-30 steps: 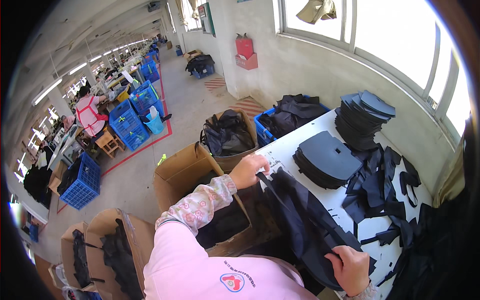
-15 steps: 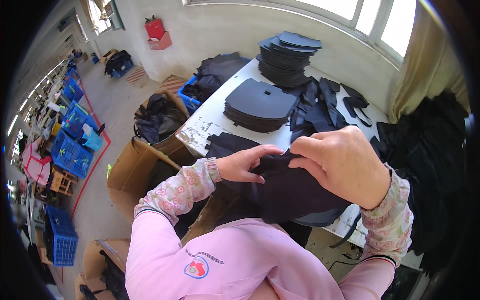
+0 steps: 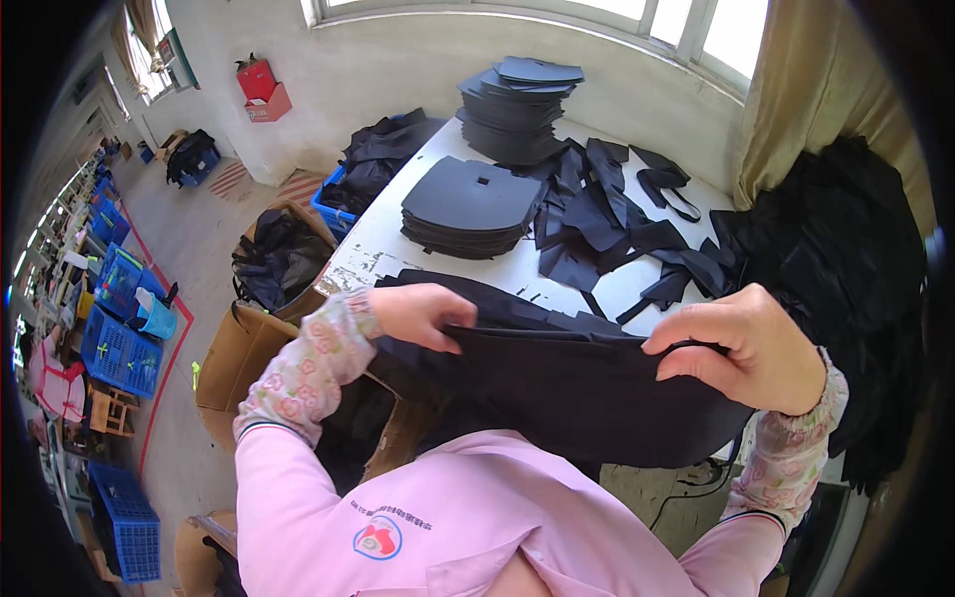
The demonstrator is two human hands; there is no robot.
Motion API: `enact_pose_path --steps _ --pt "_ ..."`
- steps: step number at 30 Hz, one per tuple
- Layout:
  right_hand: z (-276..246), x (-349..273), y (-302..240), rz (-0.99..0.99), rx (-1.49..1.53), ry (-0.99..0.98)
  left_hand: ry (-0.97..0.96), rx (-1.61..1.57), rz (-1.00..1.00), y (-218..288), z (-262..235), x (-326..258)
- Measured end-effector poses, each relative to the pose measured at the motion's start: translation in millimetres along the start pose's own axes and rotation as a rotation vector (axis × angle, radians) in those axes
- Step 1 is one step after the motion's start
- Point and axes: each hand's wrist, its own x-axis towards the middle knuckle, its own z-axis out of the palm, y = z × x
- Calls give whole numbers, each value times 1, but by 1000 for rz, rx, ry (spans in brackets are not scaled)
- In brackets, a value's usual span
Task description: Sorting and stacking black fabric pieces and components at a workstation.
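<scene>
A black fabric piece (image 3: 587, 398) hangs at the table's near edge, its upper edge stretched between my two hands. My left hand (image 3: 426, 315) pinches that edge at its left end, the fingertips partly hidden by the cloth. At the other end my right hand (image 3: 741, 348) grips the edge between thumb and curled fingers. More black fabric lies behind it on the white table (image 3: 378, 234). Beyond that stands a stack of dark grey flat panels (image 3: 468, 199), each with a small square hole visible on the top one.
A taller panel stack (image 3: 517, 109) stands near the wall. Black scraps (image 3: 597, 219) lie beside it; a large black fabric heap (image 3: 826, 239) is at right. Cardboard boxes (image 3: 234, 368) and a blue crate (image 3: 333, 209) stand left of the table. Blue baskets (image 3: 124, 522) line the far left.
My hands have moved apart, the left one leftward and the right one rightward. The black fabric between them is now spread wide. The whole view has shifted slightly.
</scene>
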Motion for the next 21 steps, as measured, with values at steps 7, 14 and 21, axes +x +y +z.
enact_pose_path --steps 7,14,21 --pt "90 -67 80 467 378 42 80 0 -378 -48 -16 -98" --pt "177 -81 151 529 76 176 193 210 -211 -69 -35 -82" --pt "181 -90 200 662 -308 226 285 337 -383 -110 -18 4"
